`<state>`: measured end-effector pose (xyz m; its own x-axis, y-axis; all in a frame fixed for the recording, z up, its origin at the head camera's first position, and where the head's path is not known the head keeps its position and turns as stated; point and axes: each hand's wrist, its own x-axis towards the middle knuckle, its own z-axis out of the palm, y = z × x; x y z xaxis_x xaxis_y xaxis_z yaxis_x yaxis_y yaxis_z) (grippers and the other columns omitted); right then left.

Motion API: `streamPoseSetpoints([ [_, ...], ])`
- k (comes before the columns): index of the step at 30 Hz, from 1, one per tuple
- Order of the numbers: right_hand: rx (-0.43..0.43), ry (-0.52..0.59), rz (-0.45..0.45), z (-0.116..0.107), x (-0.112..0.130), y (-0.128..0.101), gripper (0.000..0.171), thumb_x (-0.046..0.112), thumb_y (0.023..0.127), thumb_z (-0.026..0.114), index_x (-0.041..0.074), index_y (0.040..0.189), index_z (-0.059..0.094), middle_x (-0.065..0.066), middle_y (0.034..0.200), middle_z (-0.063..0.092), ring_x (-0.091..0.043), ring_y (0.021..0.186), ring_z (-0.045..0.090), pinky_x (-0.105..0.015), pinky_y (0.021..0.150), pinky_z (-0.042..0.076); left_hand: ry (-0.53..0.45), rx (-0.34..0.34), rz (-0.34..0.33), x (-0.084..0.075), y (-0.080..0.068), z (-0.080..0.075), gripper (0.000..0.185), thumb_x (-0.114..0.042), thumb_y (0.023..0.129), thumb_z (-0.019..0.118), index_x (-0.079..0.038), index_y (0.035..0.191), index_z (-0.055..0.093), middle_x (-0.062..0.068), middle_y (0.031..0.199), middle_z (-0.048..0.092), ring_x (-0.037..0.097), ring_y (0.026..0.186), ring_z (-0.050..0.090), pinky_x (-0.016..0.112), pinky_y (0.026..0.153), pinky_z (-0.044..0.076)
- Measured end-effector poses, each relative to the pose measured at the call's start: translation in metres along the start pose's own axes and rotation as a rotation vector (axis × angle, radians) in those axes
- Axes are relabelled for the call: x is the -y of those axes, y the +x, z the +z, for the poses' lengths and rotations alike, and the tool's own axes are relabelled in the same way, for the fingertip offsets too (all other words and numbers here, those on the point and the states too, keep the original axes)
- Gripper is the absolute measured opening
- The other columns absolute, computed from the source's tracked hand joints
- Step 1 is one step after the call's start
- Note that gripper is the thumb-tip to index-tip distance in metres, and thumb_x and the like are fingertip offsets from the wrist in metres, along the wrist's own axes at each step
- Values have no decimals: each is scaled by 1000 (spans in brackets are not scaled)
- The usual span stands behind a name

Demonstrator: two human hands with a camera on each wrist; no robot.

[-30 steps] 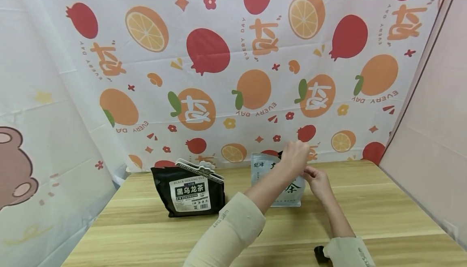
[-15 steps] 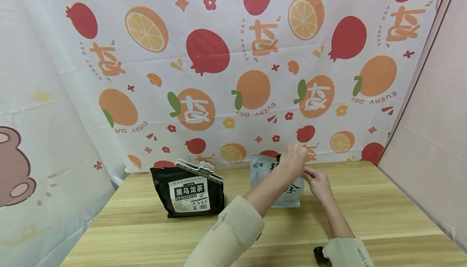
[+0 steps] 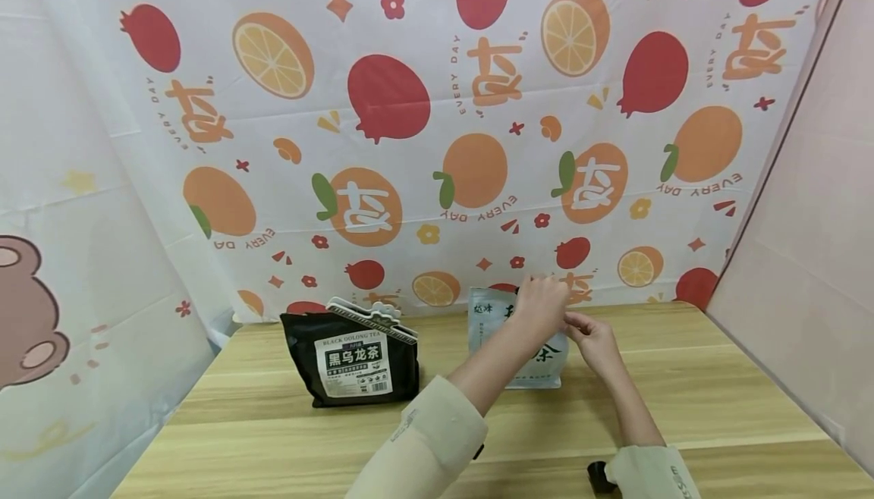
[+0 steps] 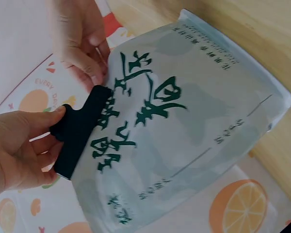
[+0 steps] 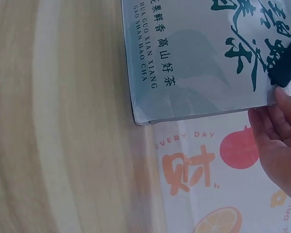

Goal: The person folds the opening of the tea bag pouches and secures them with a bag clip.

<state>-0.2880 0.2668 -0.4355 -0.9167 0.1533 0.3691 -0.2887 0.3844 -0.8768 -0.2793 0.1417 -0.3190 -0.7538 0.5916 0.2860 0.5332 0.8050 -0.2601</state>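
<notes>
A pale blue tea bag [image 3: 482, 332] with dark green lettering stands upright on the table, partly covered by my left forearm in the head view. Across its top edge sits a dark wide-jawed clip [image 4: 82, 133]. My left hand [image 3: 544, 308] pinches this clip by its handle, thumb on one side and fingers on the other. At the bag's right side, just below the clip's end, my right hand [image 5: 281, 138] pinches the edge, with the thumb in front and fingers behind. The clip mostly hides behind my left hand in the head view.
Left of the pale bag stands a black oolong tea bag [image 3: 303, 355] with a silver-toned clip [image 3: 374, 320] slanting across its top. Behind the wooden table [image 3: 273, 450] hangs a fruit-print curtain [image 3: 410, 21]. A small black object [image 3: 601, 476] shows by my right sleeve.
My left hand has shifted slightly left and down with the clip at the bag's top. My right hand stays at the bag's edge; the black bag has not moved.
</notes>
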Motion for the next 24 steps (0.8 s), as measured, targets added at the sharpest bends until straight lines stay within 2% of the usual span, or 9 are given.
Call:
streamPoseSetpoints([
  [3, 19, 8, 8, 0, 0, 0, 24, -2, 90, 54, -11, 112, 59, -23, 110, 60, -31, 104, 55, -17, 76, 44, 9, -29, 16, 4, -4, 6, 34, -42, 77, 72, -21, 104, 68, -7, 90, 62, 10, 86, 57, 27, 78, 41],
  [6, 30, 18, 8, -1, 1, -1, 26, -1, 91, 53, -10, 115, 57, -23, 113, 59, -29, 105, 55, -17, 77, 44, 34, -106, 56, 8, -8, 13, 37, -39, 83, 67, -20, 114, 63, -7, 102, 62, 11, 95, 55, 27, 82, 41],
  [12, 45, 37, -56, -4, 1, -3, 30, -7, 89, 52, -8, 119, 54, -23, 117, 56, -28, 107, 53, -17, 78, 44, -3, -420, 111, 23, -12, 26, 29, -32, 86, 65, -16, 111, 64, -5, 106, 63, 11, 98, 57, 24, 83, 43],
  [14, 47, 31, -87, -5, 0, -3, 31, -12, 88, 49, -8, 119, 53, -24, 117, 56, -31, 109, 52, -18, 79, 44, -43, -482, 104, 30, -12, 28, 28, -30, 87, 64, -14, 110, 64, -2, 108, 63, 13, 99, 57, 24, 84, 43],
  [16, 43, 14, -113, -6, 0, -3, 34, -15, 86, 47, -9, 118, 51, -25, 116, 56, -34, 109, 52, -21, 81, 44, -79, -499, 86, 39, -12, 28, 30, -29, 89, 62, -11, 113, 63, 0, 112, 62, 15, 102, 56, 27, 86, 43],
  [20, 14, -21, -140, -9, -1, -2, 39, -19, 83, 44, -8, 120, 49, -25, 113, 57, -36, 107, 52, -27, 86, 43, -202, -492, 18, 60, -13, 27, 31, -26, 92, 58, -8, 117, 60, 4, 115, 61, 19, 102, 56, 30, 85, 44],
  [24, -17, -44, -151, -16, -1, -3, 44, -22, 81, 39, -7, 120, 49, -24, 111, 58, -34, 106, 52, -24, 87, 41, -323, -515, -50, 83, -16, 31, 30, -25, 92, 57, -5, 113, 61, 6, 107, 64, 20, 95, 59, 33, 78, 46],
])
